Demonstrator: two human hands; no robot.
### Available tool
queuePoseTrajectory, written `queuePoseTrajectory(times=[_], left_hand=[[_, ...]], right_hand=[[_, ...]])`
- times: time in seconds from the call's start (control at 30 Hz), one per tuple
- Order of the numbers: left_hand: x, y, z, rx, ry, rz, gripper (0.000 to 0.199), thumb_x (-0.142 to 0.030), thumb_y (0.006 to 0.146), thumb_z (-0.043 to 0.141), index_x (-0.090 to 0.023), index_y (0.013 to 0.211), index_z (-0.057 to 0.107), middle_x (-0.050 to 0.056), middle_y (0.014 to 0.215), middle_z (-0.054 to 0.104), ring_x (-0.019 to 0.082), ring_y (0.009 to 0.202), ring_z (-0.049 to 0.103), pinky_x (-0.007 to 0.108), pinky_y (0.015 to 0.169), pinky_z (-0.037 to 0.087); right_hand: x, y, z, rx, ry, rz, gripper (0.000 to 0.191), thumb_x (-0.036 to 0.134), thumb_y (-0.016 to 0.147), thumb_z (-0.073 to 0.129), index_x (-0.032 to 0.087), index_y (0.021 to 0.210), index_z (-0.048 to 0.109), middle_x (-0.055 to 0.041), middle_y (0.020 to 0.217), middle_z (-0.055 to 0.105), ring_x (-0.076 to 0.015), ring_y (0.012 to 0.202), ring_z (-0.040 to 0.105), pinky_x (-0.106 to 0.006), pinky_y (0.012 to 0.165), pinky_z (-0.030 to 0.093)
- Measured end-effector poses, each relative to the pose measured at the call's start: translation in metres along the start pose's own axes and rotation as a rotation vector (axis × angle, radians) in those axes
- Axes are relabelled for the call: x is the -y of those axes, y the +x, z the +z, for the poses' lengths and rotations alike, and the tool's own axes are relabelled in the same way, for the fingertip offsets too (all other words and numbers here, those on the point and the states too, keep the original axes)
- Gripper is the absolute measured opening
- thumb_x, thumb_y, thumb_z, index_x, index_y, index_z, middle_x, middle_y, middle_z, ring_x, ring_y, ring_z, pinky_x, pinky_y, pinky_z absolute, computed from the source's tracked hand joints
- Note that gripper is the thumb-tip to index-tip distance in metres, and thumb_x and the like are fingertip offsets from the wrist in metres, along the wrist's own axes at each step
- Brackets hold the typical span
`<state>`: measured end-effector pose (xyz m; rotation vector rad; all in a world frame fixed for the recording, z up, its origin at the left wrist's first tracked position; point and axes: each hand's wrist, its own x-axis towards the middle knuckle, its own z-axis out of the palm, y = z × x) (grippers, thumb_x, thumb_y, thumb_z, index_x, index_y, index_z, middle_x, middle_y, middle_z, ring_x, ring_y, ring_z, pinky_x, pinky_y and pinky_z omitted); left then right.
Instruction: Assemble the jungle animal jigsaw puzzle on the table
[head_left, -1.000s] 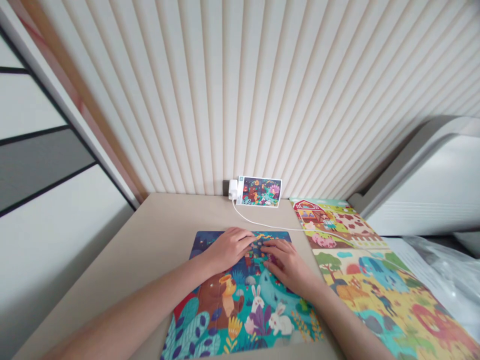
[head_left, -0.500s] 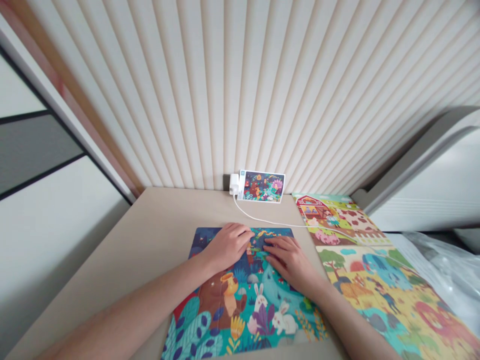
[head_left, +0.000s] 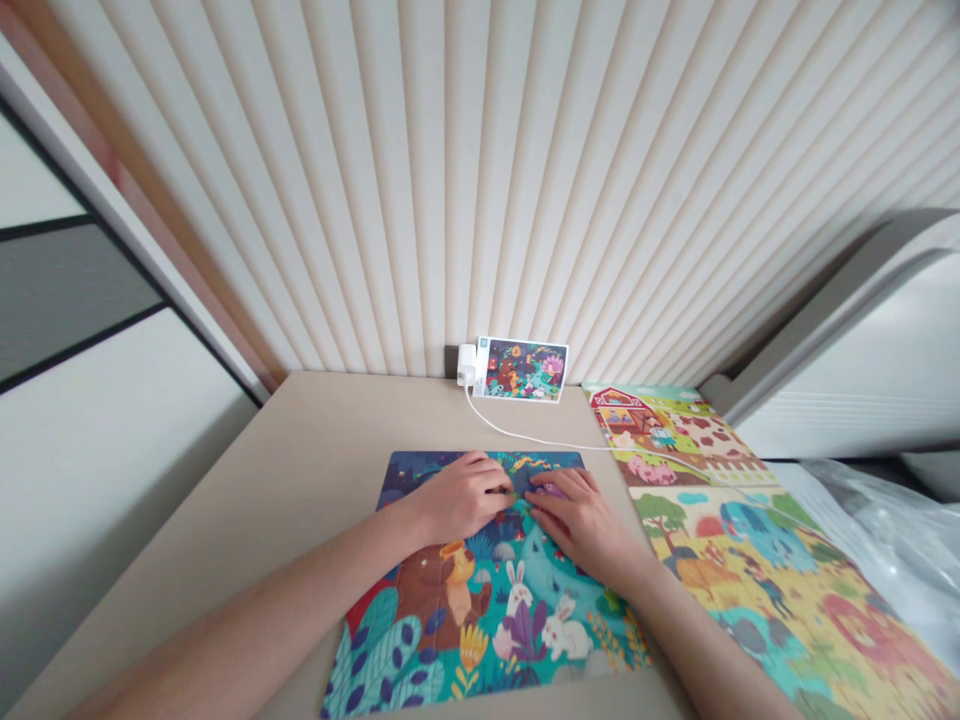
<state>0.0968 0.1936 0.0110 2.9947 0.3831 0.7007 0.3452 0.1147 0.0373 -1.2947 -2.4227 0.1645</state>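
Note:
A jigsaw puzzle point(head_left: 480, 640) with a forest picture lies flat on the table; a brown bear, white rabbits and leafy plants show on it. Over its upper middle, my left hand point(head_left: 466, 497) rests palm down, with bent fingers on the surface and the thumb hidden. Just to the right, my right hand point(head_left: 581, 515) touches the puzzle with its fingers slightly spread. A narrow gap separates the two sets of fingertips. Both hands look open, with no loose piece visible in them. The puzzle parts beneath them are covered.
Behind the puzzle, a picture card point(head_left: 523, 370) leans beside a white charger point(head_left: 466, 366). Its white cable point(head_left: 525, 435) runs right across a farm puzzle point(head_left: 675, 435). Nearer lies an animal puzzle point(head_left: 750, 580). A ribbed panel point(head_left: 465, 180) rises behind the beige table point(head_left: 300, 480).
My left hand has shifted slightly right, covering the small red figure that showed between the hands. My right fingers have moved a little, with purple print showing between them.

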Motion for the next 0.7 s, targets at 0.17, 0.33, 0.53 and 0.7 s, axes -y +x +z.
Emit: queuePoseTrajectory(times=[0.17, 0.33, 0.53, 0.7], left_hand=[[0.000, -0.001, 0.002, 0.007, -0.001, 0.005, 0.019, -0.016, 0.098, 0.060, -0.021, 0.110, 0.075, 0.008, 0.109, 0.073, 0.022, 0.108, 0.064, 0.039, 0.098, 0.048], [-0.001, 0.000, 0.001, 0.054, -0.037, 0.004, 0.023, -0.017, 0.096, 0.062, -0.019, 0.117, 0.072, 0.009, 0.120, 0.071, 0.024, 0.116, 0.062, 0.040, 0.104, 0.047], [-0.005, 0.000, 0.000, 0.053, -0.112, -0.021, 0.029, -0.020, 0.094, 0.061, -0.022, 0.121, 0.070, 0.008, 0.125, 0.071, 0.025, 0.119, 0.061, 0.042, 0.109, 0.045], [-0.021, 0.000, -0.006, 0.073, -0.106, -0.123, 0.026, -0.026, 0.093, 0.061, -0.019, 0.117, 0.071, 0.009, 0.127, 0.069, 0.028, 0.120, 0.060, 0.042, 0.107, 0.047]], right_hand=[[0.004, 0.001, -0.004, 0.037, 0.031, -0.050, 0.023, 0.028, 0.103, 0.055, 0.029, 0.114, 0.076, -0.0083, 0.116, 0.072, -0.0242, 0.108, 0.066, -0.045, 0.099, 0.050], [0.004, -0.002, -0.005, 0.052, 0.039, -0.028, 0.023, 0.027, 0.103, 0.055, 0.028, 0.113, 0.075, -0.0076, 0.119, 0.071, -0.0239, 0.110, 0.066, -0.046, 0.103, 0.048], [0.003, -0.003, 0.000, 0.039, 0.024, 0.031, 0.020, 0.029, 0.103, 0.056, 0.027, 0.114, 0.072, -0.0081, 0.119, 0.069, -0.0248, 0.110, 0.065, -0.043, 0.099, 0.051], [-0.003, -0.001, 0.006, 0.001, 0.009, 0.105, 0.026, 0.031, 0.101, 0.058, 0.025, 0.124, 0.067, -0.0104, 0.129, 0.064, -0.0273, 0.116, 0.062, -0.046, 0.100, 0.052]])
